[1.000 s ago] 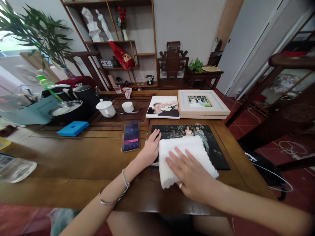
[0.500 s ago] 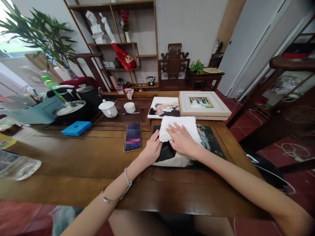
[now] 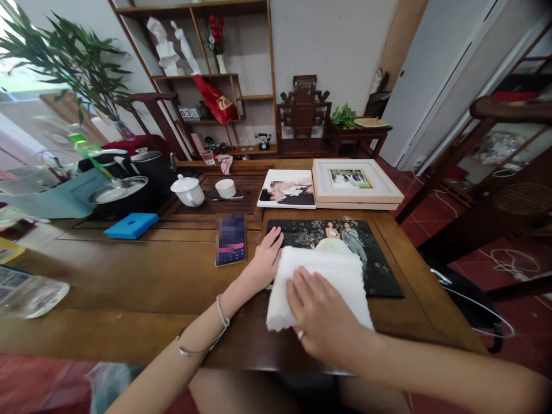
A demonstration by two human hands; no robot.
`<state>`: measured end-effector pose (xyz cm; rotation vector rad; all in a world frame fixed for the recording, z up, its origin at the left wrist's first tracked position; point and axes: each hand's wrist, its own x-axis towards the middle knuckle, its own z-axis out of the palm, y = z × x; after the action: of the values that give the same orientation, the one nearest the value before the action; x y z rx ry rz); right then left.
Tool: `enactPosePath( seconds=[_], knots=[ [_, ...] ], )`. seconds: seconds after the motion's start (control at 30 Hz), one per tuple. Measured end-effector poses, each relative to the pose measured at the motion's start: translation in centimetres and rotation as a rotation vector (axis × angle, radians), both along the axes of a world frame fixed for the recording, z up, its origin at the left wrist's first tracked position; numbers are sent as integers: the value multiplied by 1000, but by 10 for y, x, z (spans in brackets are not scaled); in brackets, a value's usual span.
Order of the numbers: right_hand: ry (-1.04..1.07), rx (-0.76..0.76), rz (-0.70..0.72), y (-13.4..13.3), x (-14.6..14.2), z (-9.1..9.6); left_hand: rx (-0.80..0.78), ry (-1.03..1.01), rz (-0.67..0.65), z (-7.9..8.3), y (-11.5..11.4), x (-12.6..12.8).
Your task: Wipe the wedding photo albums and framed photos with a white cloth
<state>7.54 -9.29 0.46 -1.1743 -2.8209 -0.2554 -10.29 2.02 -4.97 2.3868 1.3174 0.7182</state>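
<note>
A dark photo panel (image 3: 383,270) with a couple in wedding clothes lies flat on the wooden table. My right hand (image 3: 321,313) presses a folded white towel (image 3: 332,267) down over the panel's near edge, fingers close together on top and a ring on one of them. The towel covers the lower left of the picture and overhangs onto the bare table. At the panel's left edge rests my left hand (image 3: 267,259), its fingers stretched out flat and holding nothing. Just left of it lies a phone (image 3: 231,240), screen up.
Behind the panel lie a white photo block (image 3: 287,198) and a framed photo (image 3: 362,179). Further left stand a lidded white cup (image 3: 188,191), a small white bowl (image 3: 226,188), a blue block (image 3: 132,225) and a glass-lidded pot (image 3: 118,198). A wooden chair (image 3: 474,213) borders the right side.
My right hand has pulled the towel toward me, from the panel's upper left to its near edge, uncovering the couple. My left hand has stayed at the left edge.
</note>
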Motion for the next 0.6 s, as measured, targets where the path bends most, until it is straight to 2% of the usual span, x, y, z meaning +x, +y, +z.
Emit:
enactPosePath(
  seconds=[0.1, 0.2, 0.3, 0.37, 0.43, 0.5, 0.6],
  knots=[
    [29, -77, -137, 39, 20, 3, 31, 9, 21, -1, 0, 2],
    [75, -90, -268, 84, 39, 1, 38, 18, 26, 0, 0, 3],
    [107, -80, -293, 122, 46, -1, 43, 18, 24, 1, -1, 3],
    [110, -81, -274, 138, 44, 1, 44, 15, 21, 1, 0, 3],
    [107, -89, -240, 143, 39, 3, 40, 16, 23, 0, 0, 3],
    [96, -104, -194, 134, 34, 5, 38, 12, 28, 0, 0, 3],
    [56, -127, -118, 94, 30, 3, 35, 1, 26, -1, 0, 3]
  ],
)
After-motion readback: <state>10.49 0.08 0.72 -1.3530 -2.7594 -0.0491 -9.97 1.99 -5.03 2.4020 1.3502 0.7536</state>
